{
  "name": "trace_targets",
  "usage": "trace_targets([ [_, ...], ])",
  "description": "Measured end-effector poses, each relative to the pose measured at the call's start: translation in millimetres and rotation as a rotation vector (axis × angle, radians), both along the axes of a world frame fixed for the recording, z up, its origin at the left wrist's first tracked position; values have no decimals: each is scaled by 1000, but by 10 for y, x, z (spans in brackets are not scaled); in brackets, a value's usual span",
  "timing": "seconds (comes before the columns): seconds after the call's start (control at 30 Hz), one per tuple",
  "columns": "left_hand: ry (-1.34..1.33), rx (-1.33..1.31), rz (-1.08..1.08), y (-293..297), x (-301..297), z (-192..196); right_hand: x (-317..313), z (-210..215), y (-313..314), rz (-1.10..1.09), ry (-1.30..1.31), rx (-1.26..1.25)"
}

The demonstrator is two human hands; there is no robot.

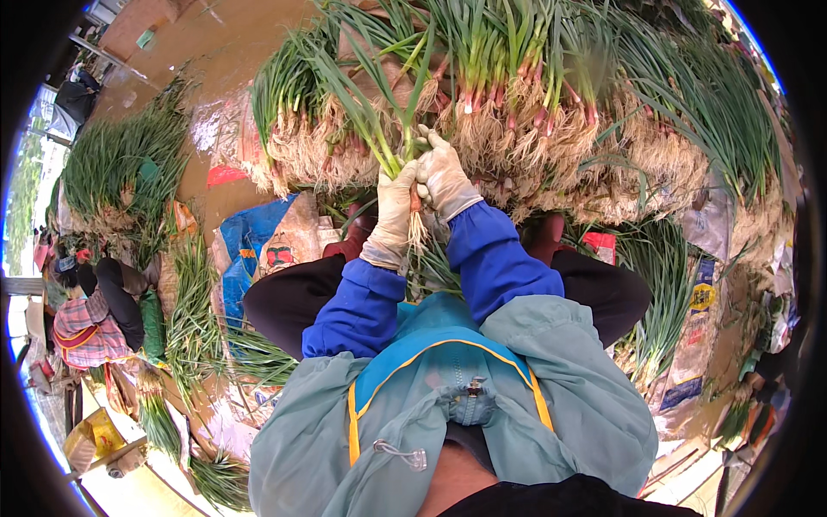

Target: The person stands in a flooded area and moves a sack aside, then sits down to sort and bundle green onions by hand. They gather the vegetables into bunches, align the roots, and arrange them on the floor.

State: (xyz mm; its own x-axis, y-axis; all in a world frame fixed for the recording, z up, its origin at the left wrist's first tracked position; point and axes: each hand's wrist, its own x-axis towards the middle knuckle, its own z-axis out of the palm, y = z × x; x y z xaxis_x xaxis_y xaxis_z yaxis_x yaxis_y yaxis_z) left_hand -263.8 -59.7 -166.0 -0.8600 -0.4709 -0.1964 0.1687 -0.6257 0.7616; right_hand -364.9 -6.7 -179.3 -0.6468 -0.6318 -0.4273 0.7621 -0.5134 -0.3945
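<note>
- I am in what looks like a produce-handling shed or yard; how far any roof reaches, I cannot tell.
- Green onions (508,60) lie massed in a long row before me, their pale roots toward me.
- Another heap (125,164) lies to my left, across the wet brown floor (233,39).
- Printed sacks (293,237) are spread around me.
- Another person (90,332) sits low at my left.
- Greenery (28,172) shows at the far-left edge.
</note>
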Motion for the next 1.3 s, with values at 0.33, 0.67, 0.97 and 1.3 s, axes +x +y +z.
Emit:
trace_targets([
  [0.33, 55, -64, -133, -171, -53, -88, -132, 471, 363, 437, 867, 806],
  [0.67, 244, 440, -340, -126, 373, 417, -272, 15, 354, 314, 1131, 1221],
  [0.97, 177, 287, -420, -234, 303, 296, 10, -317, 962, 880, 1349, 1047],
  [1.3, -174, 301, -286, -172, 319, 75, 120, 485, 116, 835, 1864, 930],
])
